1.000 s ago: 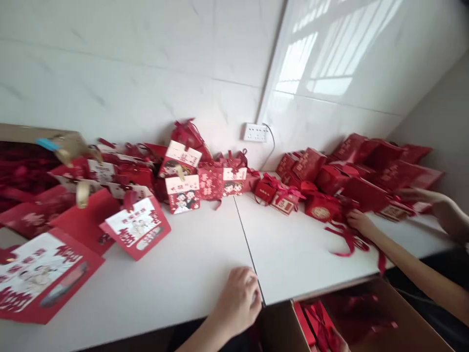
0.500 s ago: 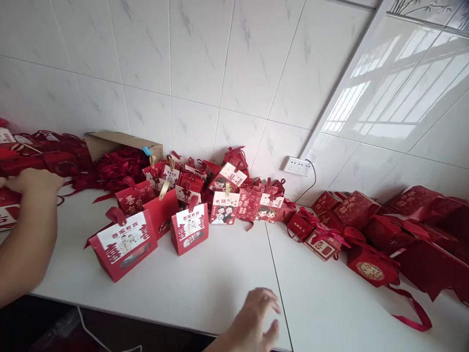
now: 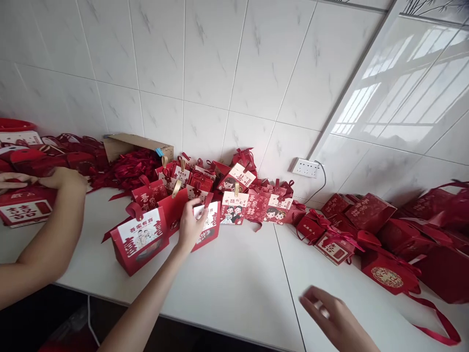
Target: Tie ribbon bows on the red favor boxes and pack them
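Observation:
My left hand (image 3: 191,227) is closed on the upper left side of a small red-and-white gift box (image 3: 209,225), covering its top and part of its printed front. The box stands upright on the white table. Close to its left stands a larger gift box (image 3: 141,237) with a clear window, a ribbon loop and a printed couple. My right hand (image 3: 328,310) hovers over the table's near edge at the lower right, slightly blurred. Its fingers are loosely bent and apart, and I see nothing held in them.
At the left, a co-worker's hands (image 3: 60,178) work on a red box (image 3: 27,208). A cardboard carton (image 3: 137,140) of red ribbon stands by the tiled wall. Red gift boxes (image 3: 234,208) crowd the back, with more boxes (image 3: 388,274) at the right. A power strip (image 3: 306,167) hangs there.
My left hand has moved from the near table edge up and left onto the small gift box. My right hand has come into view. The view has turned slightly left.

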Demonstrator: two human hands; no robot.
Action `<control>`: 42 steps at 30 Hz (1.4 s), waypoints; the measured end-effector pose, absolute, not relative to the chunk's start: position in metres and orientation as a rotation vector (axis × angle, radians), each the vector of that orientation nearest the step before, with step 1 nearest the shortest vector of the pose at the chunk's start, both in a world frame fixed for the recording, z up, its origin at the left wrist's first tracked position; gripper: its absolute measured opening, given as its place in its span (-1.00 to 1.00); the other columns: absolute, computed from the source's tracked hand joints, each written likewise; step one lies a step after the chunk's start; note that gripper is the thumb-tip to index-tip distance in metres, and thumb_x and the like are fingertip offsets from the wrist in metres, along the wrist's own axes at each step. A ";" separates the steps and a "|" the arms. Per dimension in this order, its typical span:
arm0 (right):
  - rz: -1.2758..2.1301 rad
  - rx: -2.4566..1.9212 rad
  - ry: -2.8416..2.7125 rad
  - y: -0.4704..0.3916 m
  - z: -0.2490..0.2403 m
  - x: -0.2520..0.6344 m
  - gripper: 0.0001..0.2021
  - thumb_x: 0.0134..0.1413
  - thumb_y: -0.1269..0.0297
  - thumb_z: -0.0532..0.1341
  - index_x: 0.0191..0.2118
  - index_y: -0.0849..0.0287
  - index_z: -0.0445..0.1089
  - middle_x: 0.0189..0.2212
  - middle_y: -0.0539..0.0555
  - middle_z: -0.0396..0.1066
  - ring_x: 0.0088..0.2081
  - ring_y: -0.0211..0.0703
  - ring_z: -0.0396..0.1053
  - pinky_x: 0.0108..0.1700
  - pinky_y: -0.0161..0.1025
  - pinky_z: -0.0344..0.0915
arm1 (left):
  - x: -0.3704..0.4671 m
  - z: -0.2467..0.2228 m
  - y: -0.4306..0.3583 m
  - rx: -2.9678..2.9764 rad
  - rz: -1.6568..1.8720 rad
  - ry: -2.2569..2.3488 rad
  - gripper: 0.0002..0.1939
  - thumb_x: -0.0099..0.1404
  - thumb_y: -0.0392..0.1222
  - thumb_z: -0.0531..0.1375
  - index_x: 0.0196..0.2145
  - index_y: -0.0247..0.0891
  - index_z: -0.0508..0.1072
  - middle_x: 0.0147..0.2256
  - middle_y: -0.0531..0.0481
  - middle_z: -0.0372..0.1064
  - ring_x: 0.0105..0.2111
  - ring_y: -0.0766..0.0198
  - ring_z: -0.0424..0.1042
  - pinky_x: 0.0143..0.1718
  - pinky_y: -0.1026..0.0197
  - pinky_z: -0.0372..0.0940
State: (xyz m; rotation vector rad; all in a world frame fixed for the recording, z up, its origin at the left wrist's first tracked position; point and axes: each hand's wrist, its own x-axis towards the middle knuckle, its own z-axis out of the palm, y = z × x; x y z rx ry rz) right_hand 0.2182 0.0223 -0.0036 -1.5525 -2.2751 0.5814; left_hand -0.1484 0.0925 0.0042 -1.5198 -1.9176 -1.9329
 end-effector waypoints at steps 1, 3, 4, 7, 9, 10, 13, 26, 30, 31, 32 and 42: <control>0.601 -1.433 -2.304 0.036 0.002 0.200 -0.68 0.17 0.02 -0.01 -0.42 0.09 0.32 -0.46 0.02 0.40 -0.45 -0.20 0.34 -0.40 -0.29 0.30 | -0.143 0.000 0.099 -1.556 -1.929 -1.902 -0.76 0.18 -0.13 0.13 -0.19 -0.26 0.33 -0.22 -0.12 0.44 -0.21 0.13 0.45 -0.20 0.10 0.35; 0.563 -1.235 -2.264 0.069 0.009 0.165 -0.73 0.18 0.07 0.00 -0.32 0.10 0.33 -0.31 0.08 0.41 -0.32 -0.16 0.37 -0.42 -0.30 0.29 | -0.128 -0.006 0.111 -1.644 -1.925 -1.842 -0.84 0.20 -0.14 0.11 -0.28 -0.24 0.36 -0.32 -0.05 0.47 -0.32 0.19 0.47 -0.29 0.17 0.36; 0.523 -1.138 -2.210 0.086 0.009 0.149 -0.75 0.18 0.10 0.01 -0.29 0.11 0.33 -0.27 0.11 0.40 -0.27 -0.14 0.36 -0.41 -0.29 0.30 | -0.121 -0.008 0.116 -1.687 -1.923 -1.808 -0.86 0.20 -0.15 0.11 -0.30 -0.24 0.37 -0.33 -0.03 0.48 -0.34 0.21 0.47 -0.30 0.19 0.36; 0.360 -0.910 -1.979 0.130 0.003 0.115 -0.81 0.18 0.18 0.03 -0.27 0.14 0.31 -0.22 0.16 0.35 -0.20 -0.10 0.33 -0.17 -0.14 0.33 | -0.101 -0.005 0.120 -1.813 -1.910 -1.685 -0.88 0.21 -0.17 0.11 -0.32 -0.22 0.39 -0.32 0.00 0.49 -0.32 0.24 0.47 -0.26 0.22 0.35; 0.326 -0.827 -1.871 0.146 -0.002 0.102 -0.84 0.16 0.20 0.06 -0.25 0.14 0.30 -0.21 0.15 0.32 -0.15 -0.09 0.31 -0.11 -0.09 0.30 | -0.091 0.001 0.117 -1.913 -1.894 -1.581 -0.89 0.20 -0.17 0.11 -0.35 -0.22 0.40 -0.35 0.01 0.49 -0.32 0.27 0.47 -0.24 0.24 0.35; 0.338 -0.788 -1.829 0.150 -0.003 0.098 -0.85 0.15 0.20 0.08 -0.22 0.14 0.28 -0.19 0.15 0.30 -0.13 -0.09 0.30 -0.10 -0.08 0.29 | -0.086 0.003 0.114 -1.963 -1.881 -1.530 -0.89 0.20 -0.16 0.12 -0.37 -0.22 0.39 -0.37 0.02 0.49 -0.33 0.28 0.47 -0.24 0.26 0.35; 0.464 -0.733 -1.714 0.148 -0.010 0.090 -0.80 0.13 0.18 0.11 -0.16 0.14 0.23 -0.22 0.10 0.30 -0.18 -0.14 0.31 -0.14 -0.14 0.30 | -0.072 0.004 0.110 -2.089 -1.885 -1.357 -0.90 0.20 -0.16 0.13 -0.39 -0.23 0.38 -0.43 0.02 0.46 -0.38 0.31 0.45 -0.30 0.29 0.35; 0.309 -0.595 -1.667 0.125 -0.041 0.092 -0.56 0.10 0.47 0.12 0.07 0.08 -0.01 -0.17 0.12 0.22 -0.20 -0.17 0.31 -0.17 -0.14 0.34 | -0.059 -0.018 0.106 -2.099 -2.127 -1.441 -0.84 0.13 -0.22 0.20 -0.29 -0.24 0.36 -0.45 0.05 0.40 -0.46 0.31 0.41 -0.45 0.32 0.32; 0.006 -0.492 -1.835 0.113 -0.028 0.096 -0.55 0.05 0.61 0.08 0.05 0.11 0.13 -0.16 0.16 0.16 -0.12 -0.13 0.26 -0.17 -0.15 0.34 | -0.060 -0.008 0.096 -2.390 -2.083 -1.377 -0.82 0.16 -0.25 0.15 -0.23 -0.24 0.38 -0.51 0.07 0.38 -0.49 0.31 0.38 -0.48 0.31 0.29; -0.001 -0.487 -1.852 0.111 -0.026 0.097 -0.60 0.05 0.61 0.08 0.01 0.14 0.18 -0.20 0.15 0.17 -0.16 -0.15 0.26 -0.23 -0.19 0.34 | -0.060 -0.006 0.094 -2.471 -2.069 -1.359 -0.82 0.17 -0.25 0.13 -0.23 -0.25 0.39 -0.49 0.05 0.40 -0.47 0.30 0.39 -0.46 0.29 0.30; 0.006 -0.483 -1.853 0.109 -0.025 0.097 -0.64 0.07 0.59 0.08 -0.02 0.16 0.21 -0.24 0.13 0.18 -0.21 -0.17 0.26 -0.29 -0.22 0.34 | -0.060 -0.004 0.092 -2.539 -2.057 -1.331 -0.83 0.17 -0.25 0.13 -0.24 -0.26 0.41 -0.45 0.02 0.41 -0.43 0.27 0.40 -0.42 0.27 0.31; 0.208 -0.439 -1.705 0.100 -0.014 0.100 -0.93 0.05 0.39 0.23 -0.34 0.14 0.30 -0.55 -0.06 0.17 -0.51 -0.29 0.18 -0.52 -0.30 0.18 | -0.052 -0.002 0.087 -2.573 -2.150 -1.033 -0.94 0.11 -0.36 0.24 -0.42 -0.27 0.51 -0.46 0.00 0.44 -0.49 0.35 0.42 -0.51 0.34 0.32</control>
